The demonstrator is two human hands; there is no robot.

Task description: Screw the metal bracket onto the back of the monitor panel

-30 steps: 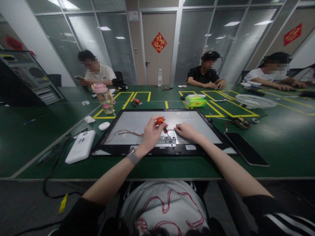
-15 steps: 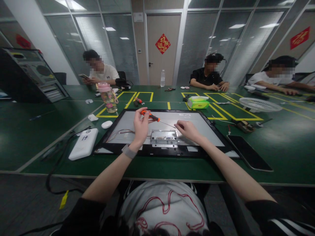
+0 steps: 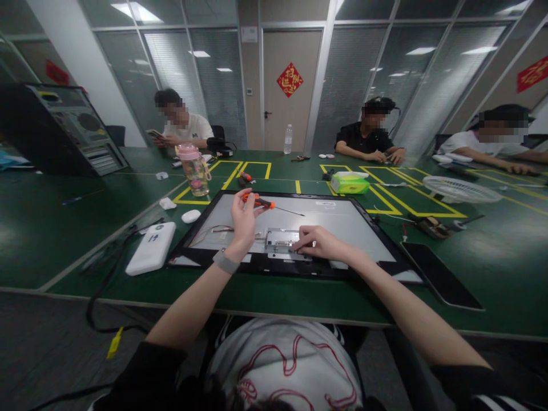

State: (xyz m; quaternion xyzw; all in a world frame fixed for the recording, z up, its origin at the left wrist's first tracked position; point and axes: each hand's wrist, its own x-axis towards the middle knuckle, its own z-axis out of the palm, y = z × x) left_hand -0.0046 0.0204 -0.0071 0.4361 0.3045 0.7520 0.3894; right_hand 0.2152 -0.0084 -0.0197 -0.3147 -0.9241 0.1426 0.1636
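Note:
A flat display panel (image 3: 368, 240) with a black frame and grey back lies on the green table in front of me. My left hand (image 3: 244, 220) is closed around the handle of an orange-and-black screwdriver (image 3: 266, 204), whose thin shaft points right above the panel. Near the panel's front edge is a metal bracket (image 3: 274, 238) with a small board in it and cables running left. The fingers of my right hand (image 3: 319, 242) are pinched together at the bracket's right end; what they hold, if anything, is hidden or too small to make out.
A white power bank (image 3: 152, 248) and a white case (image 3: 190, 216) lie left of the panel, by a pink-lidded bottle (image 3: 194, 171). On the right are a black phone (image 3: 440, 274) and a green tissue pack (image 3: 350, 182). Three people sit across the table.
My right hand has moved from the screwdriver tip down and toward me onto the metal bracket. My left hand still holds the screwdriver. The whole view has shifted slightly.

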